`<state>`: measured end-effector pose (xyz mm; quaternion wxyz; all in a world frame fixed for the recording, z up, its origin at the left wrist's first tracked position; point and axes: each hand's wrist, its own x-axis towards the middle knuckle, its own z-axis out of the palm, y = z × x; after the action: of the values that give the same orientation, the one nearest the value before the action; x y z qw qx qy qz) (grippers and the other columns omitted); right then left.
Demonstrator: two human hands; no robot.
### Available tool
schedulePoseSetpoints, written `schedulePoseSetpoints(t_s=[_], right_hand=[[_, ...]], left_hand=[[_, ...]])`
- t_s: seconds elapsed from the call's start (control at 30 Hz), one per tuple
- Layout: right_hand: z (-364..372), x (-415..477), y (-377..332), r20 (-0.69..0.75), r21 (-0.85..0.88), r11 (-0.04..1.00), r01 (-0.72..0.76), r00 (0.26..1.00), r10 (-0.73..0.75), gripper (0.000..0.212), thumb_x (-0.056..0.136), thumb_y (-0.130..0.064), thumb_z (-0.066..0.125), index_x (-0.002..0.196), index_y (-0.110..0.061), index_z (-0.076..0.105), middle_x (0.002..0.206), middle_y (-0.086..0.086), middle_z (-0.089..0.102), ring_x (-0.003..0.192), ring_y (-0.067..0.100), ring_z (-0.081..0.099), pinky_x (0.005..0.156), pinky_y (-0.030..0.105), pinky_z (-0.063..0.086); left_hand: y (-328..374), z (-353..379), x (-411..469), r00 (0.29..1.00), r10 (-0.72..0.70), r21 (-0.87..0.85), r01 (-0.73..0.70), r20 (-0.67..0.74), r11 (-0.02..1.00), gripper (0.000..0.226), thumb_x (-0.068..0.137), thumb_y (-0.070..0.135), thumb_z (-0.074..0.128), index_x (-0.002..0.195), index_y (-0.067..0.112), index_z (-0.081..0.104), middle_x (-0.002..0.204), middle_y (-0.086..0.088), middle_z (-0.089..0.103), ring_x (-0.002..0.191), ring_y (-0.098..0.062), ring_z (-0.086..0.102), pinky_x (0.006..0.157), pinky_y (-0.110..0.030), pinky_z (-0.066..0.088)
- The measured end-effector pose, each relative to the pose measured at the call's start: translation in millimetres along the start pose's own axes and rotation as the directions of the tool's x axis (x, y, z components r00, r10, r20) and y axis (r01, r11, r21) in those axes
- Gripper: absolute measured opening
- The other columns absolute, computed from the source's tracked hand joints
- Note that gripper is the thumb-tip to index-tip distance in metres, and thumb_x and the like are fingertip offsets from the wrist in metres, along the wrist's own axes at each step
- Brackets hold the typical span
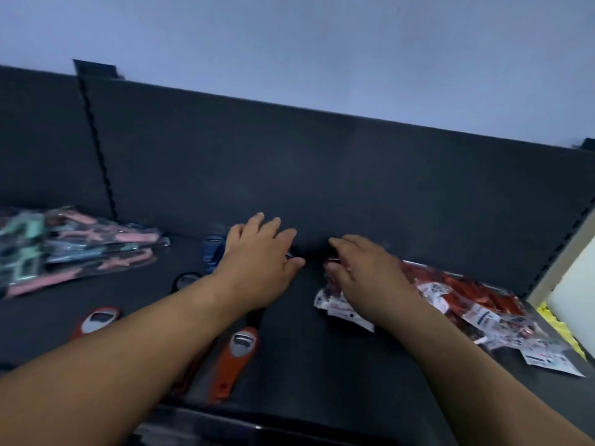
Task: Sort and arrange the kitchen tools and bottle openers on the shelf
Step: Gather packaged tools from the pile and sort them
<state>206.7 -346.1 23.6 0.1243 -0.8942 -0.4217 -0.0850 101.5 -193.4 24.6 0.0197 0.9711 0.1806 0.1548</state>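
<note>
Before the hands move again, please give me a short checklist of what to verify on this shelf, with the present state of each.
1. Left hand free of any tool: cannot tell, fingers spread over a blue item.
2. Right hand on the red packets: ok, it rests on their near end.
3. Orange opener loose on the shelf: ok.
4. Pastel packets grouped at left: ok.
5. Red packets tidy: not ok, scattered.

On the shelf [289, 342] a pile of packaged tools [64, 246] lies at the far left. Loose bottle openers [236, 346] lie in the middle, towards the front edge. A heap of packets [467, 304] lies at the right, near the back panel [322, 175].
</note>
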Motion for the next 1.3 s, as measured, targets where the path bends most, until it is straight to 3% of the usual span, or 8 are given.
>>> schedulePoseSetpoints(t_s=[0.4,0.63,0.87,1.07,1.3], right_hand=[[48,12,-231,0.073,0.055,0.993,0.101,0.992,-0.105,0.055,0.098,-0.042,0.041,0.148,-0.023,0.029,0.155,-0.001,0.028,0.142,0.02,0.023,0.116,0.039,0.021],[69,26,-343,0.111,0.117,0.977,0.177,0.975,-0.19,0.055,0.099,-0.039,0.041,0.149,-0.02,0.029,0.155,0.0,0.027,0.142,0.019,0.023,0.117,0.033,0.019],[89,67,-404,0.148,0.157,0.957,0.245,0.952,-0.268,0.055,0.099,-0.038,0.043,0.149,-0.019,0.03,0.156,0.0,0.025,0.143,0.018,0.021,0.115,0.029,0.017],[116,122,-445,0.2,0.142,0.937,0.319,0.918,-0.343,0.054,0.097,-0.039,0.046,0.145,-0.019,0.036,0.15,0.004,0.035,0.137,0.023,0.033,0.109,0.03,0.029],[133,182,-490,0.208,0.171,0.939,0.298,0.921,-0.33,0.043,0.093,-0.039,0.055,0.13,-0.017,0.052,0.137,0.009,0.052,0.123,0.028,0.05,0.099,0.035,0.042]], left_hand=[[-211,-48,-123,0.991,-0.132,0.048,0.132,0.008,0.99,0.065,0.094,0.055,0.038,0.149,0.027,0.02,0.158,-0.001,0.017,0.145,-0.024,0.01,0.115,-0.044,0.012],[-309,-78,-172,0.979,-0.201,0.042,0.2,0.021,0.979,0.065,0.094,0.055,0.039,0.149,0.027,0.021,0.157,-0.001,0.02,0.144,-0.024,0.015,0.115,-0.043,0.015],[-383,-84,-181,0.946,-0.322,0.009,0.322,0.029,0.947,0.066,0.093,0.055,0.041,0.15,0.026,0.021,0.158,-0.004,0.021,0.144,-0.025,0.019,0.115,-0.043,0.016],[-443,-76,-172,0.907,-0.417,0.007,0.417,0.062,0.909,0.069,0.092,0.054,0.045,0.15,0.024,0.022,0.158,-0.007,0.021,0.144,-0.026,0.021,0.115,-0.042,0.022],[-506,-74,-157,0.861,-0.5,0.019,0.501,0.092,0.865,0.071,0.092,0.054,0.045,0.15,0.021,0.024,0.157,-0.007,0.024,0.142,-0.026,0.027,0.113,-0.04,0.028]])
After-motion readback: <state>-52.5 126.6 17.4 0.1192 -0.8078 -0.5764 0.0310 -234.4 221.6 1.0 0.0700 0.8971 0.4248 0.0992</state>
